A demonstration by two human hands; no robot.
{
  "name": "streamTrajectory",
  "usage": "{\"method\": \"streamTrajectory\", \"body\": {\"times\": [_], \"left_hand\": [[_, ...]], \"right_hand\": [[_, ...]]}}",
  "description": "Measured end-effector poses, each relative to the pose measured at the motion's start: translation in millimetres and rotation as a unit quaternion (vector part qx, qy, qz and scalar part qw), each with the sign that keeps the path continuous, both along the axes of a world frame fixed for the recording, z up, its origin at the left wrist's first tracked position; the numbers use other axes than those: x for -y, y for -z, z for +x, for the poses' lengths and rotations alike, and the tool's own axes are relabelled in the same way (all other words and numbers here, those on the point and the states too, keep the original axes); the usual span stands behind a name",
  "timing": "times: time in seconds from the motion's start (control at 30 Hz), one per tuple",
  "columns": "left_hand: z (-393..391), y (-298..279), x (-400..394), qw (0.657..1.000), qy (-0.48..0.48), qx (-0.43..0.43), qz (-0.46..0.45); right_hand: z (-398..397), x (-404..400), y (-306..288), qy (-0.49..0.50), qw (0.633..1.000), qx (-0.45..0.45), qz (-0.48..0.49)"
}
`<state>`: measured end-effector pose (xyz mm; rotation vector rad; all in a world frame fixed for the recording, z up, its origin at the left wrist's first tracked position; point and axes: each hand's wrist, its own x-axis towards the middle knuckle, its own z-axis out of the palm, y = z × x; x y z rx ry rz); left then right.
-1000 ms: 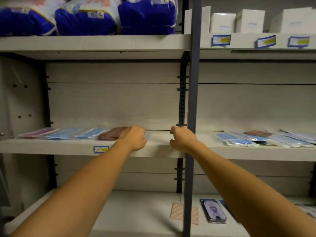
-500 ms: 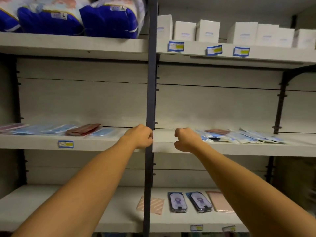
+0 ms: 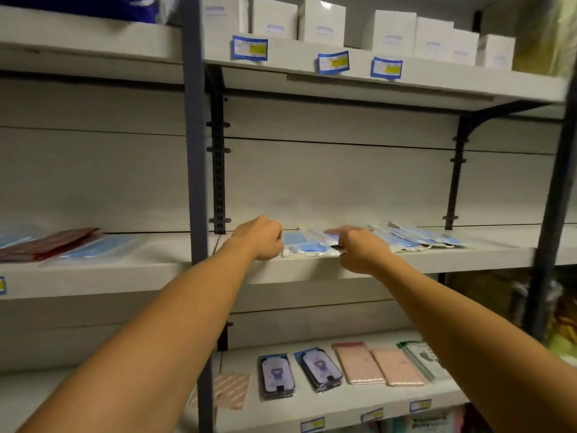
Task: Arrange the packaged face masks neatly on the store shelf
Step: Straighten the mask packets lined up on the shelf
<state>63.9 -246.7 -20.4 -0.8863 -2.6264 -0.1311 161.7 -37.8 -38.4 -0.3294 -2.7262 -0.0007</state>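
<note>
The light is dim and flat with a warm cast, and soft shadow sits under each shelf [image 3: 406,260]. The white boxes [image 3: 321,21] at the top are palest. Motion blur smears the left and right edges, and the wide lens bows the dark upright post [image 3: 195,151] and shelf lines

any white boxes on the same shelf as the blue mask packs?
No, the white boxes stand on the shelf above, while the blue mask packs lie on the middle shelf.
</note>
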Motion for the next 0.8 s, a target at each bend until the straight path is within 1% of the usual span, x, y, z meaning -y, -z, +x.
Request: {"method": "streamTrajectory", "body": {"times": [0.17, 0.3, 0.43, 0.53, 0.6, 0.73, 0.8], "left_hand": [[-45, -7, -38, 0.999, -0.026, 0.021, 0.018], [-74, -9, -65, 0.996, -0.078, 0.044, -0.014], [-100, 2, -86, 0.988, -0.129, 0.082, -0.005], [-116, 16, -95, 0.978, -0.172, 0.12, -0.01], [-128, 21, -99, 0.97, -0.192, 0.146, -0.003], [-147, 23, -100, 0.959, -0.22, 0.174, 0.048], [-152, 25, -99, 0.952, -0.239, 0.174, 0.078]], "right_hand": [[-19, -65, -16, 0.06, 0.998, -0.012, 0.012], [-43, -104, -21, 0.088, 0.996, -0.009, -0.001], [-66, -131, -14, 0.112, 0.994, -0.008, -0.007], [-82, -149, -7, 0.133, 0.99, -0.016, -0.043], [-95, -159, -5, 0.138, 0.986, -0.023, -0.087], [-123, -167, -6, 0.135, 0.973, 0.012, -0.189], [-135, -169, -6, 0.126, 0.969, 0.026, -0.211]]}}
